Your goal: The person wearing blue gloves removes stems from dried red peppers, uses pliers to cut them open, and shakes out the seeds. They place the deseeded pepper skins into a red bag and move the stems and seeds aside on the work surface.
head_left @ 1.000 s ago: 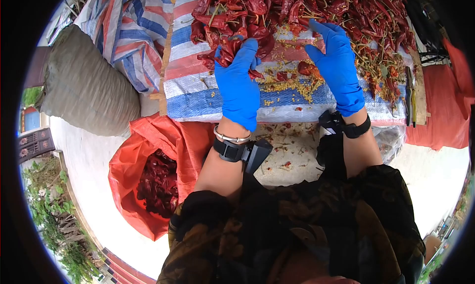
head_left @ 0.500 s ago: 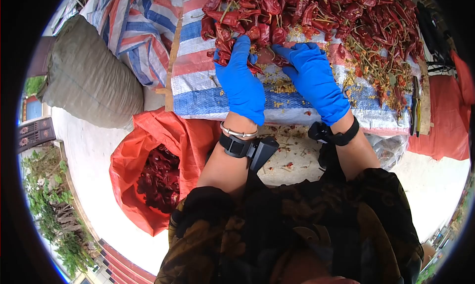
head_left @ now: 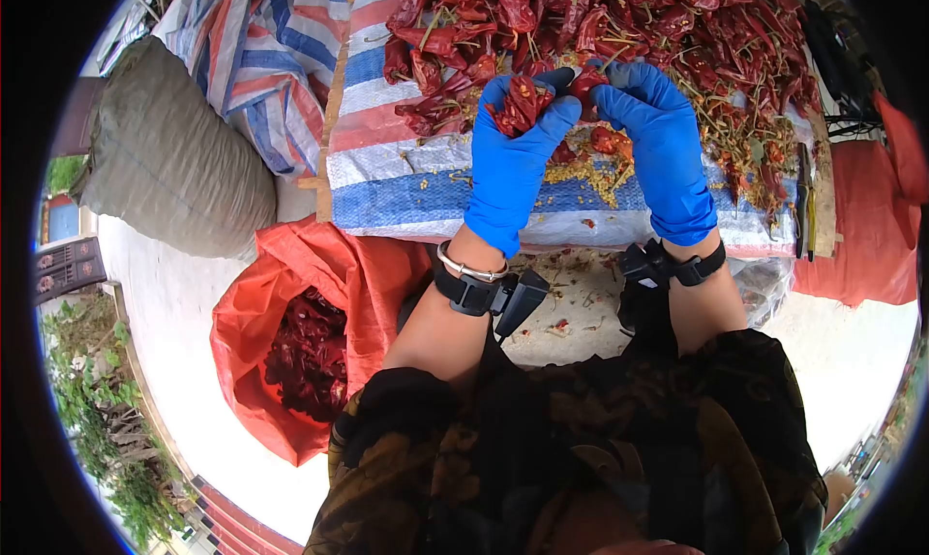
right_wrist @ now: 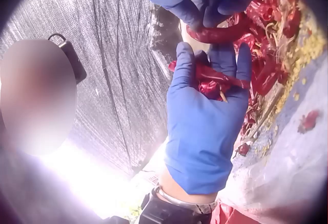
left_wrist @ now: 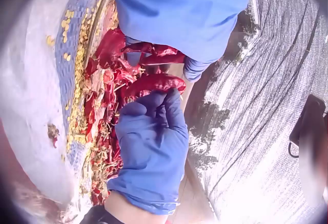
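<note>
In the head view my blue-gloved left hand [head_left: 513, 158] holds a few dried red chilies [head_left: 521, 107] in its curled fingers, above the edge of the chili pile. Right beside it, my gloved right hand [head_left: 658, 144] pinches one dried chili [head_left: 586, 84] between thumb and fingers. The right wrist view shows the bracelet-wearing left hand [right_wrist: 205, 131] cupped around its chilies [right_wrist: 211, 78], while the right hand's long curved chili [right_wrist: 218, 32] lies just over its fingertips. That same pinched chili [left_wrist: 154, 84] crosses the middle of the left wrist view.
A large heap of dried chilies [head_left: 668, 23] covers the far part of the striped sheet [head_left: 377, 195]. Yellow seeds [head_left: 590, 180] lie scattered nearer me. An orange-red sack [head_left: 377, 294] with chilies inside stands at lower left, below a full grey-green sack [head_left: 179, 158]. Dark-handled tools [head_left: 802, 197] lie at right.
The right hand went from open above the seeds to the chilies by the left hand, and now pinches one. My left hand has shifted right with its chilies and turned them upward.
</note>
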Tool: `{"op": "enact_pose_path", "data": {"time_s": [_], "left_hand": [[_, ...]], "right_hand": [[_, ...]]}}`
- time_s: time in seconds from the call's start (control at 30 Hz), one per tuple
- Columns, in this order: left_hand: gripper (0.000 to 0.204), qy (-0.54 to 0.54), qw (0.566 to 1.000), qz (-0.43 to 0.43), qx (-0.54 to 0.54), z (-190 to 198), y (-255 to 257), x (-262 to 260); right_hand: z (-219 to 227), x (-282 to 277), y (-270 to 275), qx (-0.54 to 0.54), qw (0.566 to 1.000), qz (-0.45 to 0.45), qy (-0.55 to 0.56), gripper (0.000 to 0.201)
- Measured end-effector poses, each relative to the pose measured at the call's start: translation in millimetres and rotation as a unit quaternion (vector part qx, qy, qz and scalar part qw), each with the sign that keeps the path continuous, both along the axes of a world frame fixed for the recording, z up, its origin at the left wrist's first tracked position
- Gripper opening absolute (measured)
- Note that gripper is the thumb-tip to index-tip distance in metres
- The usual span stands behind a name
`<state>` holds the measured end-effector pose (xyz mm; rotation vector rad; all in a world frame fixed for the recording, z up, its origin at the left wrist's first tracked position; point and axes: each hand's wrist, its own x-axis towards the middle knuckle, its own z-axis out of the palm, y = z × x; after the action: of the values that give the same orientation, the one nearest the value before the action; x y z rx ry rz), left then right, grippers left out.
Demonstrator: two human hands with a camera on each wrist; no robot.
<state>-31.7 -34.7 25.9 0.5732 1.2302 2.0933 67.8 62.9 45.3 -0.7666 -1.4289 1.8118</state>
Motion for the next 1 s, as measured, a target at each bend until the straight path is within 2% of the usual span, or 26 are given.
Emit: {"op": "enact_pose_path", "data": {"time_s": [0.07, 0.13, 0.17, 0.2, 0.23, 0.3, 0.37, 0.4, 0.43, 0.47, 0.5, 0.53, 0.6, 0.63, 0.67, 0.7, 0.77, 0.83, 0.9, 0.97, 1.0], "left_hand": [[0.035, -0.004, 1.0, 0.002, -0.01, -6.8, 2.7, 6.0], [0.035, -0.031, 0.999, -0.024, -0.008, -9.9, 1.2, -2.4], [0.034, -0.057, 0.997, -0.045, -0.006, -10.4, 0.8, -5.0], [0.025, -0.05, 0.998, -0.026, 0.006, -7.8, 1.1, -1.5], [0.025, -0.051, 0.998, -0.027, 0.007, -6.0, -0.6, -1.4], [0.032, -0.11, 0.985, -0.135, -0.018, -3.7, -4.9, -3.3], [0.028, -0.107, 0.986, -0.128, -0.01, -2.9, -2.4, 2.0], [0.024, -0.104, 0.987, -0.119, 0.0, -3.1, -0.8, 4.9], [0.024, -0.104, 0.987, -0.121, -0.001, -6.4, 0.9, 6.9], [0.026, 0.01, 0.993, -0.105, -0.05, -12.1, 3.2, 8.0], [0.027, 0.123, 0.984, -0.088, -0.097, -13.2, 4.4, 8.6], [0.027, 0.123, 0.984, -0.089, -0.097, -13.6, 4.0, 8.8], [0.04, 0.064, 0.98, -0.116, -0.145, -11.6, 0.8, 8.6], [0.04, 0.063, 0.98, -0.117, -0.145, -9.9, -0.8, 7.2], [0.039, 0.027, 0.981, -0.144, -0.124, -8.0, -2.4, 5.0], [0.038, -0.01, 0.98, -0.171, -0.103, -7.1, -3.3, 4.1], [0.037, -0.017, 0.981, -0.174, -0.081, -11.5, -3.4, 4.1], [0.036, -0.023, 0.982, -0.179, -0.059, -8.0, -3.5, 6.1], [0.025, -0.012, 0.987, -0.155, -0.047, 0.0, -5.5, 10.9], [0.026, -0.021, 0.985, -0.168, -0.034, 2.6, -4.9, 11.7], [0.027, -0.031, 0.983, -0.179, -0.02, 3.1, -4.8, 11.4]], "right_hand": [[2.2, 3.7, -2.3, 0.002, 1.0, 0.017, 0.009, 0.015], [3.1, 9.3, -2.6, 0.036, 0.994, 0.088, -0.043, 0.018], [4.2, 10.1, -1.6, 0.037, 0.995, 0.086, -0.044, 0.018], [6.7, 9.3, 0.1, 0.079, 0.994, 0.068, -0.021, 0.018], [11.1, 8.0, 0.4, 0.12, 0.992, 0.049, 0.002, 0.018], [17.7, 9.9, -1.6, 0.114, 0.993, 0.04, -0.002, 0.016], [16.7, 15.0, 1.2, 0.078, 0.991, 0.111, 0.002, 0.016], [11.0, 15.8, 3.1, 0.077, 0.991, 0.11, 0.002, 0.016], [1.2, 16.0, 5.4, 0.128, 0.988, 0.083, -0.026, 0.017], [-4.0, 16.3, 6.7, 0.18, 0.981, 0.056, -0.055, 0.017], [-3.0, 17.0, 5.9, 0.18, 0.981, 0.055, -0.055, 0.017], [-1.0, 17.5, 4.6, 0.177, 0.981, 0.061, -0.055, 0.017], [-0.5, 19.3, 4.9, 0.174, 0.981, 0.067, -0.055, 0.017], [-1.2, 21.5, 6.8, 0.045, 0.992, 0.112, -0.026, 0.018], [-1.6, 22.7, 8.1, -0.084, 0.984, 0.154, 0.004, 0.019], [-3.5, 23.4, 8.0, -0.084, 0.985, 0.154, 0.003, 0.019], [-8.1, 24.4, 8.0, -0.293, 0.922, 0.208, 0.145, 0.021], [-6.4, 24.5, 1.1, -0.284, 0.934, 0.176, 0.126, 0.021], [-9.6, 24.7, -1.8, -0.275, 0.945, 0.142, 0.108, 0.021], [-20.4, 25.4, -2.8, -0.162, 0.977, 0.121, 0.063, 0.019], [-18.2, 24.6, -3.3, -0.162, 0.977, 0.12, 0.063, 0.019]]}}
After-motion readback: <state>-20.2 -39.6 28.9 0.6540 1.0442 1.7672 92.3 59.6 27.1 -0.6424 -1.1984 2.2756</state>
